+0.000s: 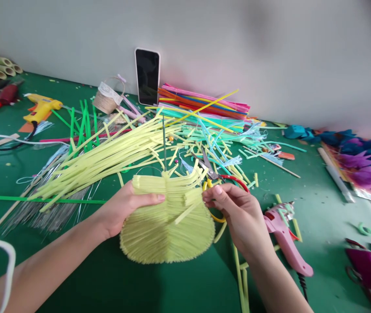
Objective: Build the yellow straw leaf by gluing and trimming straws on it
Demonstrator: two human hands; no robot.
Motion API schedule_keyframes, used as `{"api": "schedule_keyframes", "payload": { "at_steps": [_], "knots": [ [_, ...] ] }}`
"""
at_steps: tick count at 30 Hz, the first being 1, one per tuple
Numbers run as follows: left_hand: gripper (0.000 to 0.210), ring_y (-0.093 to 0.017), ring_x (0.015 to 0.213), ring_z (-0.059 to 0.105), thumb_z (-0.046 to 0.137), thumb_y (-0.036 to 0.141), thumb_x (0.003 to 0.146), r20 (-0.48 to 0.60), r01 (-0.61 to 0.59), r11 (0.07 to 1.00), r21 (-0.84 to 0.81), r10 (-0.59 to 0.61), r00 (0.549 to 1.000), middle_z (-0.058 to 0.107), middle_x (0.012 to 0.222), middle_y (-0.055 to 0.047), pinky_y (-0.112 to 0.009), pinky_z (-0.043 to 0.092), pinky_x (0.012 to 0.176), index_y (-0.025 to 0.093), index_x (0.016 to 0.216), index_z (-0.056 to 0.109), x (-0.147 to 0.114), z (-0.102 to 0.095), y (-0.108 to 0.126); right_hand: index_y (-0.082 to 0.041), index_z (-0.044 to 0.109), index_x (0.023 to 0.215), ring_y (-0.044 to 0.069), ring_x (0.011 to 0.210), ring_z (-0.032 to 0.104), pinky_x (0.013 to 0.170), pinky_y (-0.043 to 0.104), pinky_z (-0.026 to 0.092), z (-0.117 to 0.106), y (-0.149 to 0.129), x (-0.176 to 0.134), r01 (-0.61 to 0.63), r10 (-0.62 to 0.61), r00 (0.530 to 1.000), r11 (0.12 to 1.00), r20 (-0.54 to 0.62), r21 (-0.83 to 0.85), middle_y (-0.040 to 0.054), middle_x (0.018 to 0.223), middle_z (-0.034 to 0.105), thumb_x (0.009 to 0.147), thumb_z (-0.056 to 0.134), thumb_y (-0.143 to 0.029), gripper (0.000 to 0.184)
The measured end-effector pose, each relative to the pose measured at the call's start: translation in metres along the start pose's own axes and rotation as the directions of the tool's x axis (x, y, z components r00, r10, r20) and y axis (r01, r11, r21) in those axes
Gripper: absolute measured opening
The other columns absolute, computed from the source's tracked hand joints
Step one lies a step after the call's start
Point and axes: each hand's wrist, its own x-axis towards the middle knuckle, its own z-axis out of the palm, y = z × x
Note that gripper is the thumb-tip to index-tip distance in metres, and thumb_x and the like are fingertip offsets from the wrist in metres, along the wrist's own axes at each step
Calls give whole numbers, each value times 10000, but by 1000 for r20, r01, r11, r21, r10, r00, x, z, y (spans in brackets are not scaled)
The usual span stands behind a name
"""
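Note:
My left hand (122, 211) grips the left side of a pale yellow-green leaf shape (146, 237) made of pipe cleaners, its thumb lying across the front. Rows of stems fan out from a middle rib, and a thin dark wire (164, 143) stands up from the top. At the leaf's right edge my right hand (237, 208) is closed in a pinch. A short loose pipe cleaner piece (187, 213) slants across the leaf's face to those fingertips. Scissors with red and yellow handles (234, 179) lie behind the right hand, partly hidden by it.
Long yellow pipe cleaners (107, 156) are heaped behind the leaf, over metal wires (47, 213). A phone (148, 76) leans on the wall beside coloured bundles (205, 102). A pink glue gun (286, 243) lies right, a yellow one (42, 108) left. A white cable (8, 261) curves at lower left.

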Motion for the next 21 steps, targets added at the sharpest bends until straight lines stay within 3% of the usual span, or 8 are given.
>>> {"api": "schedule_keyframes", "payload": {
  "at_steps": [3,6,11,14,18,21],
  "knots": [
    [381,-295,980,741,792,208,769,-15,-2,1000,3,2,1000,773,1115,-98,-391,588,883,206,1147,739,-1,1,1,-237,783,851,179,785,679,795,308,531,3,-1,-2,52,-54,998,995,-19,-86,41,872,757,901,653,-471,272],
    [350,-285,955,746,794,218,769,-16,-5,1000,5,5,1000,784,1083,-87,-365,592,854,214,1115,751,-2,2,2,-229,746,678,203,828,684,851,336,516,8,-2,-3,99,-114,990,981,-81,-170,55,835,748,927,579,-532,427],
    [345,-257,966,740,769,212,793,59,-33,999,-28,35,998,786,1075,-57,-333,575,871,247,1135,741,-4,2,2,-267,742,845,190,897,670,795,298,523,12,0,-1,126,-141,986,980,-92,-152,21,955,744,797,783,-410,157],
    [331,-262,947,740,779,222,775,58,-20,999,-49,23,998,792,1035,-58,-342,578,848,234,1103,744,-5,2,2,-255,744,739,198,954,662,830,291,508,9,4,0,119,-131,988,983,-81,-136,26,937,750,827,749,-430,196],
    [281,-261,888,742,810,285,730,-79,20,996,-91,-27,996,798,932,-59,-330,581,783,209,996,760,-5,2,4,-249,780,803,221,930,681,824,321,513,12,4,-5,23,-23,1000,1000,2,-1,51,947,765,922,539,-592,436],
    [247,-246,876,738,793,298,755,-39,35,997,-68,-38,999,793,917,-61,-317,567,793,203,980,761,-5,6,5,-243,786,929,239,807,714,765,347,541,24,-3,-11,-178,159,967,981,201,77,51,878,781,785,722,-585,377]
  ]
}}
